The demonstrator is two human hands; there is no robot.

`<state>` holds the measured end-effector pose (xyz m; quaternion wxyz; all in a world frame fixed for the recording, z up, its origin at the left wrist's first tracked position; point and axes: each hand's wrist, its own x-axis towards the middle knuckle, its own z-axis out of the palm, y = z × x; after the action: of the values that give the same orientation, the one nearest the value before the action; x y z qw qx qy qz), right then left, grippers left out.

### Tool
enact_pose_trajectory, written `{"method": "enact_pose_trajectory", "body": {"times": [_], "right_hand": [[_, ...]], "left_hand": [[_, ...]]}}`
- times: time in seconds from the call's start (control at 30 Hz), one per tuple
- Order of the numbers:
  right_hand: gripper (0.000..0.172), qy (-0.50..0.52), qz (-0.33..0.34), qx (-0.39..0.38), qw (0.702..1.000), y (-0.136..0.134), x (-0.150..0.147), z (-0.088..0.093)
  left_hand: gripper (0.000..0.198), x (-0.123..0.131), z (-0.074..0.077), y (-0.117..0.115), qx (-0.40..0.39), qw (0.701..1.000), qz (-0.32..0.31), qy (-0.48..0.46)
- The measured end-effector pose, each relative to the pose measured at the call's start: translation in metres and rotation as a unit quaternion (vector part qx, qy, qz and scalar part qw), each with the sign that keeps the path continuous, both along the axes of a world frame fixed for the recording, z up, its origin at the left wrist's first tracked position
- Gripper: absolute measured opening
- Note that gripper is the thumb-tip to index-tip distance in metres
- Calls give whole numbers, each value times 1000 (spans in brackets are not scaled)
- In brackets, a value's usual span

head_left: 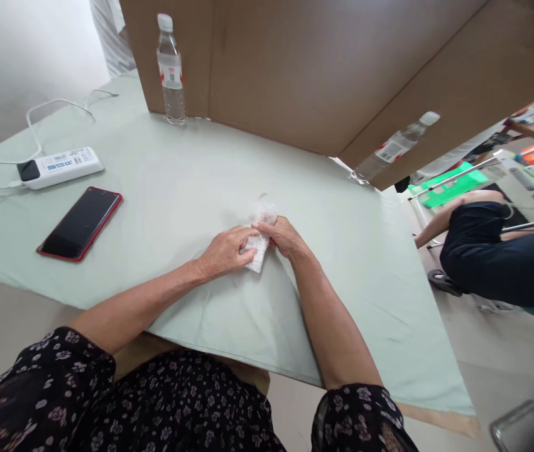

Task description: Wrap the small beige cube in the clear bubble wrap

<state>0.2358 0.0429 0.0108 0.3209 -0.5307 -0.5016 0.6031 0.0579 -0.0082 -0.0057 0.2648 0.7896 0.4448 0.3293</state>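
Observation:
A small piece of clear bubble wrap (258,250) is held between both hands over the middle of the pale green tablecloth. My left hand (229,251) grips its left side, thumb and fingers closed on it. Closed on the upper right part is my right hand (284,236), with the thumb lying across the wrap. A crumpled, see-through end of the wrap sticks up past the fingertips. Whether anything is inside the wrap I cannot tell.
A phone in a red case (81,223) and a white power strip (64,168) with cables lie left. Water bottles stand before a cardboard panel (271,75), one left (171,81) and one right (392,150). At right, beyond the tablecloth (365,301), a person in dark shorts (493,251) sits.

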Motion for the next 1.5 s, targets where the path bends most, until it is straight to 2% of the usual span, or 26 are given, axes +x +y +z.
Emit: {"method": "enact_pose_trajectory", "body": {"times": [0.2, 0.37, 0.53, 0.73, 0.93, 1.03, 1.23, 1.37, 1.5], "right_hand": [[45, 24, -55, 30, 998, -3, -6, -5], [44, -12, -68, 50, 996, -1, -5, -6], [46, -45, -64, 53, 995, 1, -3, -3], [47, -46, -116, 77, 989, -11, 12, -6], [37, -28, -159, 158, 974, -15, 12, -4], [37, -17, -130, 165, 977, -18, 12, -1], [51, -1, -79, 56, 995, -24, 33, 0], [51, -12, -17, 15, 1000, -13, 29, 0], [55, -12, 15, 16, 1000, 1, 19, -2]], "left_hand": [[37, 0, -2, 2, -1, 1000, 0, 13], [49, -1, -1, 1, -8, 1000, -9, 6], [43, -1, 1, 2, -6, 999, -16, 27], [46, 0, 6, 2, -37, 998, 1, 48], [34, -2, 8, 10, -60, 996, -10, 66], [30, -4, 9, 13, -79, 994, -30, 63], [32, -3, 9, 11, -73, 996, -26, 51], [37, -4, 9, 11, -81, 995, -22, 48], [24, -5, 14, 13, -97, 993, -46, 58]]}}
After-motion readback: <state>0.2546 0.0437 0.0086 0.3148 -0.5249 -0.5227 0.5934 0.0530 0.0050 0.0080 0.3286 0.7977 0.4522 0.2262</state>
